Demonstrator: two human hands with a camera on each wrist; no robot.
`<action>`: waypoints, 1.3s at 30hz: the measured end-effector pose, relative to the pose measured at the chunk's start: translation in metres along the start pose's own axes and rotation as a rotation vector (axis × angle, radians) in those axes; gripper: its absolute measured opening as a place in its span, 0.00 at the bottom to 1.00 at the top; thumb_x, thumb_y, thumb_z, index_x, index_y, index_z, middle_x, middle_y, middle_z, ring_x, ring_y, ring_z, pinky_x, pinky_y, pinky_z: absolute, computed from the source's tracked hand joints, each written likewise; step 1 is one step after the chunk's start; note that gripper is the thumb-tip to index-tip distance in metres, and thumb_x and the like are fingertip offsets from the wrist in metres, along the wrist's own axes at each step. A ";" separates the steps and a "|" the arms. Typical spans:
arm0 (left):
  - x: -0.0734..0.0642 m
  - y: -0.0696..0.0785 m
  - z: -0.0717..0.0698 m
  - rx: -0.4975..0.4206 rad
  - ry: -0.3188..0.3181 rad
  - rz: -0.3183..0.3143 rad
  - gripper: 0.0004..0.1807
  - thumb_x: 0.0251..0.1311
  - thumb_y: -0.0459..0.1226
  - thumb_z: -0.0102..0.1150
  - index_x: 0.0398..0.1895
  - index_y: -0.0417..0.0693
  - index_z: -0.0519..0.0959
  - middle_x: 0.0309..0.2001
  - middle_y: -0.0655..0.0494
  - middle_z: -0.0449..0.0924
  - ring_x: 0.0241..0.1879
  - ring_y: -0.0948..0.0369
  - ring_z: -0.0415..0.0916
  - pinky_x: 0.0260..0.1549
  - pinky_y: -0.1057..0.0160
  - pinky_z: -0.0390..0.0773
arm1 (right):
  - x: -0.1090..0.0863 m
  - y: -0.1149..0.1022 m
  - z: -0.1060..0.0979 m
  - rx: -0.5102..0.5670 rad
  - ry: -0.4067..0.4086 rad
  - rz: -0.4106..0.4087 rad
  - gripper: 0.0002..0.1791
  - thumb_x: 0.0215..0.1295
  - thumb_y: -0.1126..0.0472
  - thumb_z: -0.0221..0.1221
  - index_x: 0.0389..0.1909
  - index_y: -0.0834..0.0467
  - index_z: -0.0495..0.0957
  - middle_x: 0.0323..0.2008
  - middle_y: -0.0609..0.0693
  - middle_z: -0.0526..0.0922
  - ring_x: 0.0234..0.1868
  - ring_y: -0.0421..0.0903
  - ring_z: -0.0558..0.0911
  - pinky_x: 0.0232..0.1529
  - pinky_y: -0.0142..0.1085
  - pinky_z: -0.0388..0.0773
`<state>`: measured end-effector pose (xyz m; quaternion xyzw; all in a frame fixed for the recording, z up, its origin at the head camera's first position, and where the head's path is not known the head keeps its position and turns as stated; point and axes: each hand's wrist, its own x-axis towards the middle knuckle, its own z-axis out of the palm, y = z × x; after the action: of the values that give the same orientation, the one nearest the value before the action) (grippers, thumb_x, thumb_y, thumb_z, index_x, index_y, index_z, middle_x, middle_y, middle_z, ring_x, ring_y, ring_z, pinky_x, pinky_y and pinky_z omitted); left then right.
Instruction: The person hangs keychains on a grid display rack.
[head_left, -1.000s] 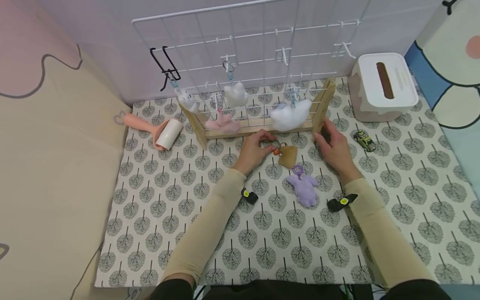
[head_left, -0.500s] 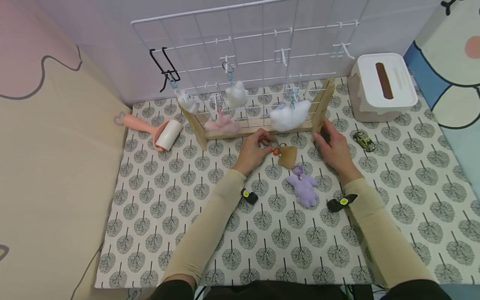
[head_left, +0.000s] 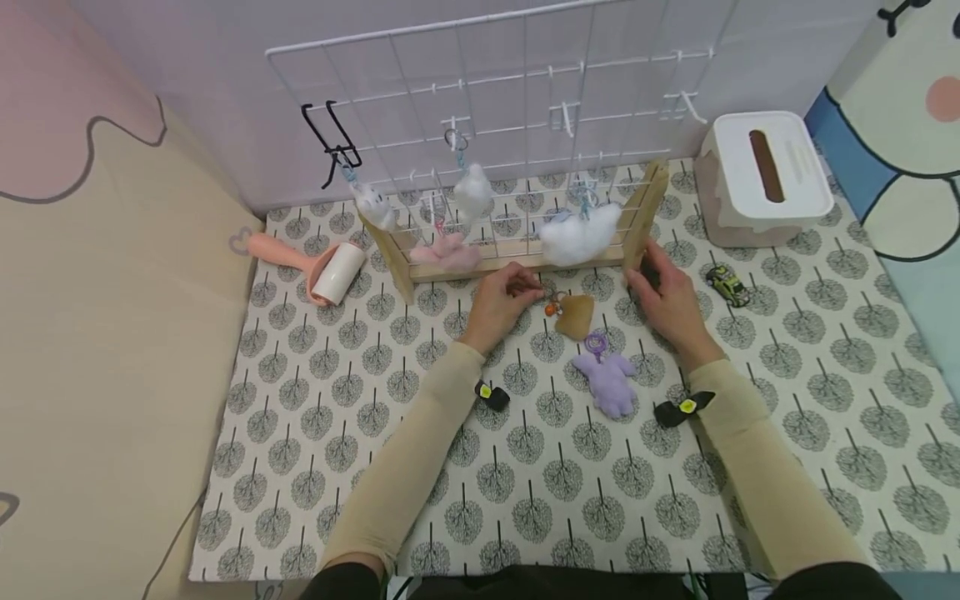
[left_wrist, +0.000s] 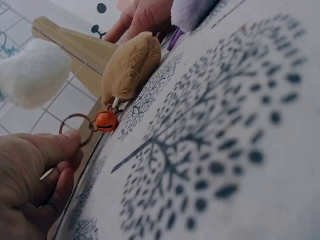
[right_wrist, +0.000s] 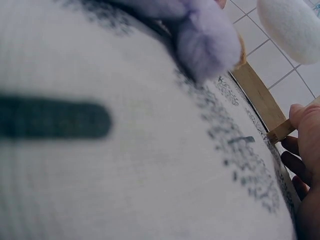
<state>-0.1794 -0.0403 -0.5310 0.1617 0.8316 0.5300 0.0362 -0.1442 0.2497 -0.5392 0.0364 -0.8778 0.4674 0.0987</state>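
My left hand pinches the thin metal ring of a keychain between thumb and fingertips. On that ring hang an orange bell and a tan plush, which lies on the patterned cloth. A purple plush keychain with a purple coil lies just in front of it. My right hand holds the right wooden leg of the wire rack low down, thumb at the front; its other fingers are partly hidden behind the leg.
On the white wire rack hang white plushes and a pink plush. A black hook and bare white hooks are on it too. A lint roller lies left; a toy car and tissue box stand right.
My left hand has drawn slightly left with the pinched ring, away from the tan plush. The middle white hanging plush has turned. My right hand has stayed on the leg.
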 end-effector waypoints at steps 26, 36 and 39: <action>0.006 0.140 -0.059 -0.137 0.160 0.459 0.07 0.65 0.28 0.70 0.44 0.35 0.89 0.44 0.44 0.91 0.43 0.55 0.89 0.47 0.63 0.86 | -0.004 0.001 0.001 -0.023 0.009 -0.016 0.35 0.79 0.59 0.59 0.82 0.57 0.60 0.67 0.73 0.75 0.70 0.73 0.72 0.73 0.67 0.62; 0.018 0.175 -0.078 -0.129 0.254 0.528 0.07 0.67 0.30 0.70 0.45 0.35 0.88 0.44 0.43 0.91 0.43 0.54 0.89 0.47 0.62 0.87 | -0.008 0.001 0.002 -0.039 -0.015 0.020 0.36 0.81 0.56 0.58 0.83 0.58 0.57 0.70 0.73 0.72 0.73 0.73 0.69 0.73 0.68 0.61; 0.021 0.184 -0.082 -0.133 0.269 0.561 0.08 0.67 0.29 0.69 0.45 0.34 0.88 0.45 0.42 0.90 0.43 0.55 0.88 0.47 0.62 0.86 | -0.006 0.000 0.001 -0.037 -0.014 0.018 0.36 0.80 0.56 0.58 0.83 0.58 0.57 0.70 0.73 0.72 0.73 0.72 0.69 0.74 0.67 0.61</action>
<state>-0.1760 -0.0340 -0.3288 0.3105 0.7154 0.5893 -0.2111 -0.1384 0.2485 -0.5411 0.0298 -0.8873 0.4515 0.0890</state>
